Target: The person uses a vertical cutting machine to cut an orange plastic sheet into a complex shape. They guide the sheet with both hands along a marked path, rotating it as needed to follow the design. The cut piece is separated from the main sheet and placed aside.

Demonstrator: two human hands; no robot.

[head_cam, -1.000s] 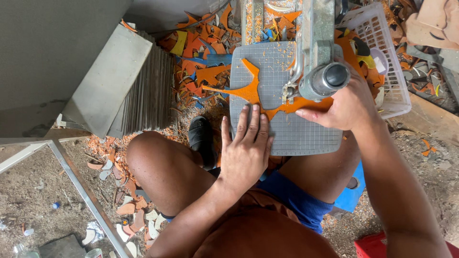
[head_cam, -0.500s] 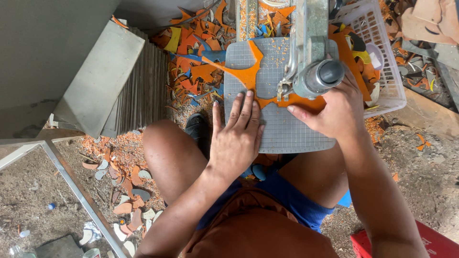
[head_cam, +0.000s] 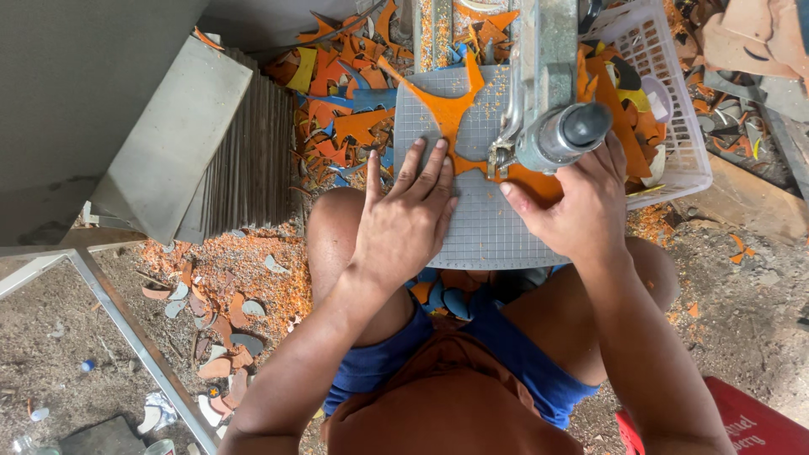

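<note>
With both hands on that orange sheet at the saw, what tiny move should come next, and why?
Probably ease the orange sheet a little further into the blade: the left hand presses it flat on the gridded table, the right hand steadies the edge beside the cut.

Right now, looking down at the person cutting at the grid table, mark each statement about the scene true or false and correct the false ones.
1. The left hand lies flat with fingers spread on the orange sheet. True.
2. The sheet is blue. False: it is orange.
3. The right hand is beside the metal cutting machine. True.
4. The white basket is to the person's left. False: it stands to the right.
5. Scraps litter the ground. True.
</note>
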